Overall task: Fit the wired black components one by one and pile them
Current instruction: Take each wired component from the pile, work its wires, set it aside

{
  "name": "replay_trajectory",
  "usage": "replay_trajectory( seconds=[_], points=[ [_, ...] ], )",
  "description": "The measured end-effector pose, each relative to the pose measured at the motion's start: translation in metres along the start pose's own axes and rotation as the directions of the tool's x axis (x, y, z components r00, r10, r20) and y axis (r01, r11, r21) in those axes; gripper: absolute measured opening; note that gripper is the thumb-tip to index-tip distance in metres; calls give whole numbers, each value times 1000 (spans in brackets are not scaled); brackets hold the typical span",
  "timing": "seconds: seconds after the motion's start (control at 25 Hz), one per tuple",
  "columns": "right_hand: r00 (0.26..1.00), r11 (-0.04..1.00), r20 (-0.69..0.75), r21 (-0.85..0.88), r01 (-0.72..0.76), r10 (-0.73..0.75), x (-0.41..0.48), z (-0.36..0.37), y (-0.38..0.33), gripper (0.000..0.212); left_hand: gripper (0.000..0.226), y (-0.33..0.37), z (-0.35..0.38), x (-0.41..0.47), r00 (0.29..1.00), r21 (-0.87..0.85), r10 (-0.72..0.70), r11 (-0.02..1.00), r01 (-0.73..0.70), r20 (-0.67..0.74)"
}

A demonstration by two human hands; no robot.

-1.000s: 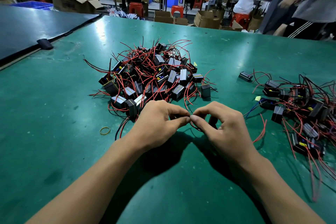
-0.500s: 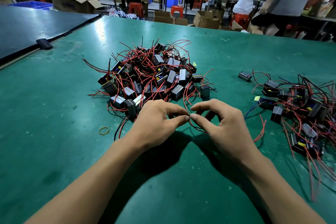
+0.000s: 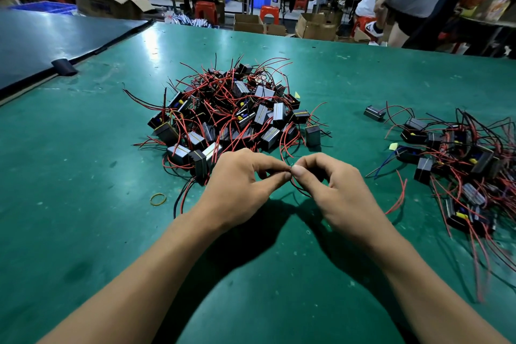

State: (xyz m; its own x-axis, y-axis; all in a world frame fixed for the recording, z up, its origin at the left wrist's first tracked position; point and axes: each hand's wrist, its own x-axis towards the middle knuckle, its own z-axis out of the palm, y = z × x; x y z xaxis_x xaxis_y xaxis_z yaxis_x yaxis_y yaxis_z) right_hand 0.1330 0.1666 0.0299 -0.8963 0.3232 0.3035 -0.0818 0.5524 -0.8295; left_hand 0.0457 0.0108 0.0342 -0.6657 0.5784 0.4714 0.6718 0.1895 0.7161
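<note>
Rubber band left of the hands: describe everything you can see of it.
The rubber band is a thin yellowish loop, lying flat and slack on the green table. It sits left of the left hand, at the near edge of the central pile, close to trailing wires but apart from them. Only the table touches it.

The counter (image 3: 83, 148) is showing teal green, flecked with pale scuffs. The middle pile (image 3: 231, 117) is mixing black blocks with red wires — thin yellow bands are striping several. The rubber band (image 3: 158, 199) is showing yellow. The right heap (image 3: 460, 165) is showing black, red, yellow tabs — plus one blue wire (image 3: 382, 168).
</note>
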Motion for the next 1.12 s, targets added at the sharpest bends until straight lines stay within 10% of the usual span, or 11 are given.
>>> replay_trajectory(
  seconds=[0.28, 0.52, 0.68, 1.12],
  points=[
    [974, 973, 147, 128, -190, 171, 4, -5, 2, 16, 10, 0, 5, -4, 976, 336, 208, 926, -173, -70],
    [920, 849, 8, -382, 365, -392, -1, -10, 10, 6, 11, -10, 1, 0, 999, 77, -28, 997, 26, 17],
    [856, 730, 21, -511, 454, -517, -2, -10, 15, 11, 11, -12, 0, 1, 997, 34, -58, 998, 56, 51],
    [964, 937, -144, -304, 173, -225, -1, 2, 11, 7, 13, 1, 6, -2, 999, 95, -34, 995, 37, -37]
  ],
)
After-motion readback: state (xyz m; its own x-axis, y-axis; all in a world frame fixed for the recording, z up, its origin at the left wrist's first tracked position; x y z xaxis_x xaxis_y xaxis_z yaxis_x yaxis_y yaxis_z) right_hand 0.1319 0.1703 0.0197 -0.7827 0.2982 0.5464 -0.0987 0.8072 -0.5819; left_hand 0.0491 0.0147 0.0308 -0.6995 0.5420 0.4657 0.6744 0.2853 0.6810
